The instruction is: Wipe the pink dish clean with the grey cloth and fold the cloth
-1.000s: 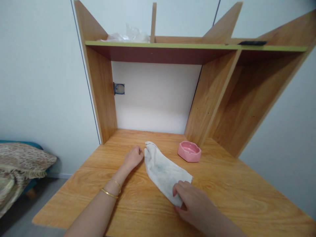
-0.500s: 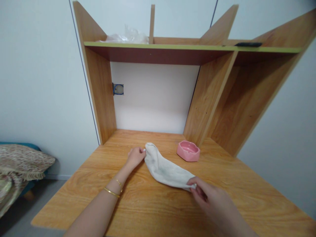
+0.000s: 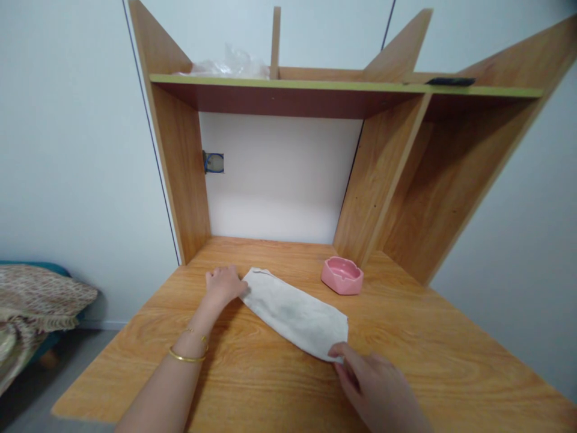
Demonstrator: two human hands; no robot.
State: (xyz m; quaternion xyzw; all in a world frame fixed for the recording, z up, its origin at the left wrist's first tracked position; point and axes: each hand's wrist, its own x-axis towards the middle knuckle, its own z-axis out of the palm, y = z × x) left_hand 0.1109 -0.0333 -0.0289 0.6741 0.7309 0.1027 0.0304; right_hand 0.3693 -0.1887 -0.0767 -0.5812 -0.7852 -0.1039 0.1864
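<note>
A pale grey-white cloth [image 3: 293, 313], folded into a long strip, lies slantwise across the wooden desk [image 3: 252, 385]. Its far left corner is at the thumb of my left hand [image 3: 225, 284], whose fingers are curled closed at that end. Between the thumb and fingers of my right hand [image 3: 372, 379], the near right corner of the cloth is pinched. A faint darker patch shows in the middle of the fabric. Just beyond the cloth, to the right, sits a pink angular ashtray [image 3: 342, 276], touched by neither hand.
A shelf unit [image 3: 288, 84] rises at the back of the desk, with a clear plastic bag [image 3: 229, 65] and a dark flat object [image 3: 451, 81] on top. An open socket box [image 3: 213, 163] shows in the wall. Left, a patterned cover [image 3: 40, 294] drapes over blue furniture.
The cloth has gone from bunched and curved to flatter and straighter. My left hand has moved left with its end, and my right hand has shifted slightly left and nearer.
</note>
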